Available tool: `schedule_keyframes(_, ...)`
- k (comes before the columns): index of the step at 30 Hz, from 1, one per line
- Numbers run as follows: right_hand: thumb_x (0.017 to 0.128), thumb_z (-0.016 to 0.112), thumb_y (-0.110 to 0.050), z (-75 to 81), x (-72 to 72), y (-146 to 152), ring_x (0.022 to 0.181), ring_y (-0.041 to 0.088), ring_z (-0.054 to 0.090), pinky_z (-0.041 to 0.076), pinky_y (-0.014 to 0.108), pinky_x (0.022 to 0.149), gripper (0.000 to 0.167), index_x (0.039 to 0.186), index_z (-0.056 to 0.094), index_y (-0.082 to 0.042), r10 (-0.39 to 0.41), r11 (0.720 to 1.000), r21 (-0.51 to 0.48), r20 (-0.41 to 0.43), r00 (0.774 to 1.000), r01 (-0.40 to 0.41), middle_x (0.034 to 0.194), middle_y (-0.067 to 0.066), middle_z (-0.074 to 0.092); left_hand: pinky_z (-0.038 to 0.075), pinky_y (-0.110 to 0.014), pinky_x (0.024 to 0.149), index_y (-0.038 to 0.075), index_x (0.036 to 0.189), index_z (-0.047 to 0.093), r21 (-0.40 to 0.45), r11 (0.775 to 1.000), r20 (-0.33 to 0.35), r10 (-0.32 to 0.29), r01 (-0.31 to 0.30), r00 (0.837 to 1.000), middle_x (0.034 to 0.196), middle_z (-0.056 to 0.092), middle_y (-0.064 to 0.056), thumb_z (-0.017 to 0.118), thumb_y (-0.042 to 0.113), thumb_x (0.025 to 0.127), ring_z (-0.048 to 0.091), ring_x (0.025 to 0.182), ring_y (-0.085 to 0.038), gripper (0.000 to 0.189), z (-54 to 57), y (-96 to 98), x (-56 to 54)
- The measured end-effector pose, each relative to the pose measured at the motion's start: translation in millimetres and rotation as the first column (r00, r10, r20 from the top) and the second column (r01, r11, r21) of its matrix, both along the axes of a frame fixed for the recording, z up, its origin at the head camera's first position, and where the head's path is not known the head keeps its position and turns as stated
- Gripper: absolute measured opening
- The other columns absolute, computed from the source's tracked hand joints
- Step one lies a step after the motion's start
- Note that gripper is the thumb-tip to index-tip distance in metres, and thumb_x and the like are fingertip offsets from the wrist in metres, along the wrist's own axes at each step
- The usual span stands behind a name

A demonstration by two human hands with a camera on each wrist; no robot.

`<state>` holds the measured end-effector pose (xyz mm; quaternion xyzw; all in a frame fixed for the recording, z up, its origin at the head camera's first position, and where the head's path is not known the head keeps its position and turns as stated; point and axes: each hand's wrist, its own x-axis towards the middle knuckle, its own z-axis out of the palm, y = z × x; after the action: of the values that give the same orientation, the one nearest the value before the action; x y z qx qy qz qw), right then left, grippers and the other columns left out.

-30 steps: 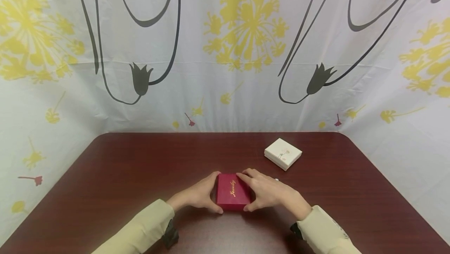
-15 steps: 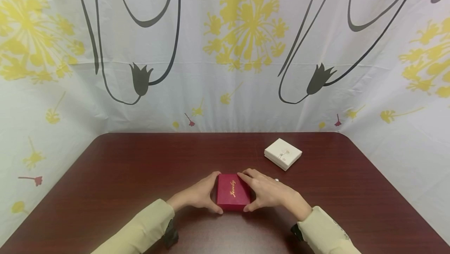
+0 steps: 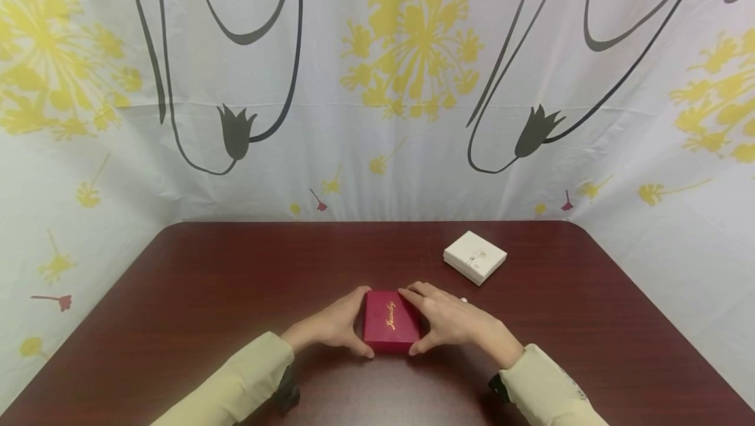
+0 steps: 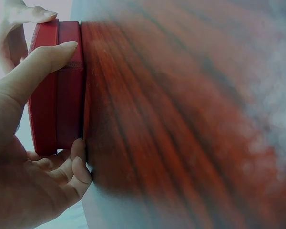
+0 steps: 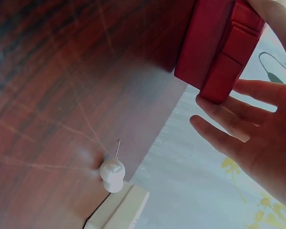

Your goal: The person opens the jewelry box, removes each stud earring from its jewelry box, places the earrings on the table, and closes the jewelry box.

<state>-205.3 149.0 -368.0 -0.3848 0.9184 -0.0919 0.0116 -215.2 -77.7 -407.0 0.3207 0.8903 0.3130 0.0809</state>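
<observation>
- In the head view, a red box [image 3: 391, 318] lies at the lower centre of the frame on a dark wooden table [image 3: 253, 269], between the two hands.
- A white box [image 3: 475, 258] stands right of centre, well apart from it; behind runs a flowered curtain [image 3: 366, 144].
- The right wrist view, at lower left, shows two white beads [image 5: 113, 175] with a thin metal pin [image 5: 117, 149] just beside the white box; from the head, only a small white speck shows past the right hand.
- The left wrist view, at upper left, shows the red box's side, a seam running between lid and base.
- The left hand [image 3: 336, 322] grips the red box's left side, thumb at the near corner, fingers towards the far one.
- The right hand [image 3: 449, 319] grips the opposite side, thumb near, forefinger at the far edge of the lid; in its wrist view, some fingers are spread clear.
- Gold script on the red lid reads "Jewelry", turned sideways.
- The white lid carries a small picture; any lettering there is too small to read.
</observation>
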Motion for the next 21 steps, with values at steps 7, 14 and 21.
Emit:
schedule_keyframes(7,0.060,0.077,-0.044,-1.3,-0.8,0.5,0.102,0.023,0.051,0.046,0.037,0.085,0.085,0.125,0.046,0.002,0.014,1.000,-0.001,-0.028,1.000,-0.014,0.117,0.011,0.048,0.040,-0.033,0.091,0.002,0.120,0.033,-0.014,1.000,-0.002,0.008,-0.008,1.000,0.106,0.046,-0.003,0.085,0.029,0.051,0.048,0.102,-0.018,0.090,-1.2,0.6,-1.2)
schedule_keyframes(14,0.060,0.077,-0.043,-3.5,-2.2,0.6,0.101,0.023,0.052,0.046,0.037,0.085,0.085,0.124,0.047,0.003,0.031,1.000,-0.001,-0.053,0.998,-0.031,0.116,0.012,0.049,0.039,-0.034,0.092,0.000,0.121,0.033,-0.029,0.999,-0.011,0.013,-0.014,1.000,0.107,0.045,-0.004,0.085,0.030,0.051,0.046,0.103,-0.018,0.092,-1.4,0.9,-1.3)
schedule_keyframes(21,0.060,0.077,-0.044,-3.0,-1.9,1.0,0.101,0.024,0.052,0.045,0.038,0.085,0.085,0.125,0.047,0.002,0.013,1.000,-0.006,-0.018,1.000,-0.013,0.117,0.012,0.049,0.039,-0.034,0.093,0.000,0.121,0.034,-0.042,0.999,-0.018,0.020,-0.021,1.000,0.107,0.044,-0.004,0.085,0.030,0.051,0.046,0.103,-0.019,0.091,-1.1,1.3,-0.9)
